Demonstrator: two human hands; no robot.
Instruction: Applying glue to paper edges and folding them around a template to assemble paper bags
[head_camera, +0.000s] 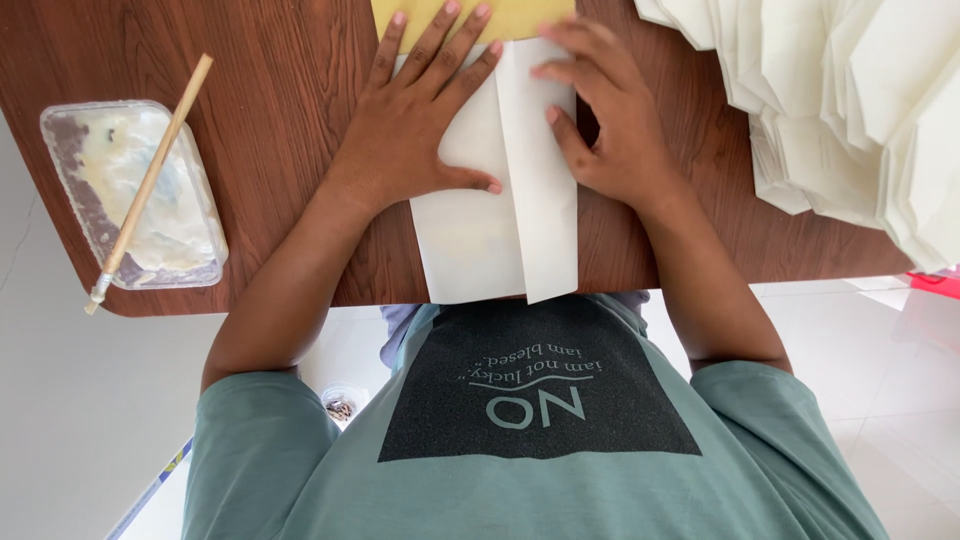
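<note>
While the left hand (405, 130) is pressed flat, fingers spread, on the folded white paper (500, 190), the right hand (605, 120) is laid beside it with fingers bent onto the fold. Nothing is gripped. A brown wooden table (270, 110) and pale floor tiles (880, 370) are seen.

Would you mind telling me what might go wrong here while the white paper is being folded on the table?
1. The white paper overhangs the table edge toward the person, so it may slip as the left hand and right hand press.
2. The brush rests across the open paste tub near the table's corner; a nudge from the left arm might knock it off.
</note>
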